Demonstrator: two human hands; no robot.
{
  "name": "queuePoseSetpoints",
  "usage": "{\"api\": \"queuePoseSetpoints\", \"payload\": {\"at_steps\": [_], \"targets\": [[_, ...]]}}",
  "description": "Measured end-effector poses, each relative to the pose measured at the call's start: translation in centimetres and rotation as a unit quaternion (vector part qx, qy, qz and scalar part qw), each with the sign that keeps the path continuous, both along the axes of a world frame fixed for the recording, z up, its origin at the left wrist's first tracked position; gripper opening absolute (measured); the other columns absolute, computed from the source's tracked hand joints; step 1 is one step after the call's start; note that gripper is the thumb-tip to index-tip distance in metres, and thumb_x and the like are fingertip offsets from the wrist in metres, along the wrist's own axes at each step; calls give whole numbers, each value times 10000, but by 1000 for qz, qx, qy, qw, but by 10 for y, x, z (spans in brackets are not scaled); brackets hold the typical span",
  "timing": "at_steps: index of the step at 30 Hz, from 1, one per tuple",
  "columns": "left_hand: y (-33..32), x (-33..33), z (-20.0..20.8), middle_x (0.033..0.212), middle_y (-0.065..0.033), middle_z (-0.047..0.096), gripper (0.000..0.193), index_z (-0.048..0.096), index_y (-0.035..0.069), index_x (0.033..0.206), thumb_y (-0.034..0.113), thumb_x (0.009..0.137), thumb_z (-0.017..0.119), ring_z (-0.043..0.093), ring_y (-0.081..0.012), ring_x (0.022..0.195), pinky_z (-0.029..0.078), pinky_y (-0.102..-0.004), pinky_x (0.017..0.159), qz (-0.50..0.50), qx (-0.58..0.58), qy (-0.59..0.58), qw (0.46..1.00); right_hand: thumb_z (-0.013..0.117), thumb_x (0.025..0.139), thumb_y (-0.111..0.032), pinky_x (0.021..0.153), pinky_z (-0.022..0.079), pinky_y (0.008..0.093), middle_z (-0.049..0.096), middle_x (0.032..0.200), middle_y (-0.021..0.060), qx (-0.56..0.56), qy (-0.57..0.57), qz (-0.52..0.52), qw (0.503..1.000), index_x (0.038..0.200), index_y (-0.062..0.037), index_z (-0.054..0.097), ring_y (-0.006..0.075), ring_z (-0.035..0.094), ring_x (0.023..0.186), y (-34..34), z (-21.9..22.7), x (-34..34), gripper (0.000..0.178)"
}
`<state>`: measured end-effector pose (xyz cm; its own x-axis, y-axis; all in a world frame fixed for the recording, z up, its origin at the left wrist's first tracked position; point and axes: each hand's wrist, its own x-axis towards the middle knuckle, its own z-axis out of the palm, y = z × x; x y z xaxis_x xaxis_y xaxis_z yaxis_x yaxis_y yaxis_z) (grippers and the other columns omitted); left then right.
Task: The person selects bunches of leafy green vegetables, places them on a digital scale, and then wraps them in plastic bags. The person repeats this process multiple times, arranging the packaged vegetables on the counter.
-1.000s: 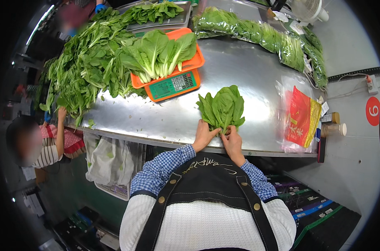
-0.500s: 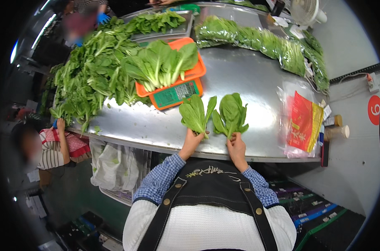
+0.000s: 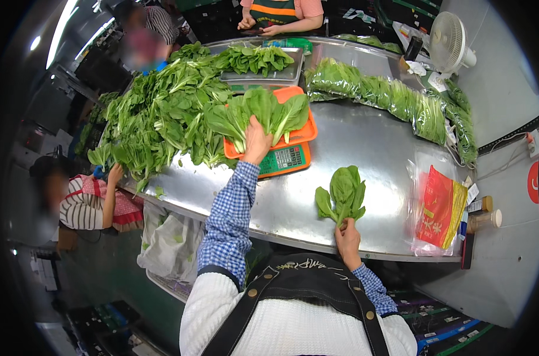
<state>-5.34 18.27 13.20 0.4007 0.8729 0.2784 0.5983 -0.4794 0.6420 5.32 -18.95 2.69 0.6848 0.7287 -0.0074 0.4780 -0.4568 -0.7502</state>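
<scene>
My left hand reaches over the orange kitchen scale. Its fingers close among the stems of the leafy greens heaped on the scale's pan, and leaves partly hide the fingertips. Nearer to me, my right hand pinches the stem end of a single leafy green plant, its leaves pointing away from me above the metal table.
Loose greens cover the table's left side. Bagged greens line the back right, near a white fan. A red-and-yellow plastic bag lies at right. Co-workers stand at the far side and left.
My left hand has moved forward and left from the near table to the greens on the scale, taking its plant there. My right hand keeps its plant. The view has shifted.
</scene>
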Motion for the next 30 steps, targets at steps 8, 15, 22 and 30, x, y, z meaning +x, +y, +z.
{"api": "queuePoseSetpoints", "payload": {"at_steps": [8, 15, 22, 30], "targets": [[-30, -30, 26, 1140, -209, 545, 565, 397, -37, 1277, 104, 787, 641, 598, -265, 917, 530, -354, 668, 57, 91, -73, 991, 665, 797, -103, 554, 465, 374, 585, 698, 149, 23, 17, -33, 999, 950, -5, 470, 296, 598, 594, -6, 1, -1, 266], [-132, -74, -65, 783, -95, 649, 256, 595, 11, 1002, 194, 831, 650, 629, -165, 706, 493, -300, 619, -217, -243, 47, 944, 737, 746, -225, 833, 414, 413, 522, 1074, 218, -3, -147, -77, 986, 1078, 50, 478, 364, 498, 1010, -19, 16, 6, 503], [-223, -28, -117, 814, -155, 656, 564, 526, -73, 1117, 397, 834, 657, 642, -210, 660, 515, -318, 585, -309, -407, 89, 855, 732, 757, -358, 832, 436, 405, 566, 1061, 217, -13, -79, -72, 994, 1201, 70, 470, 353, 542, 982, -6, -7, 26, 670], [-255, 26, -129, 1108, -265, 551, 701, 362, -44, 1249, 335, 767, 702, 590, -322, 962, 479, -393, 793, -237, -333, -24, 912, 646, 846, -344, 702, 453, 380, 609, 970, 206, 0, 66, -22, 998, 1014, 30, 607, 325, 592, 826, 10, -35, 26, 412]]}}
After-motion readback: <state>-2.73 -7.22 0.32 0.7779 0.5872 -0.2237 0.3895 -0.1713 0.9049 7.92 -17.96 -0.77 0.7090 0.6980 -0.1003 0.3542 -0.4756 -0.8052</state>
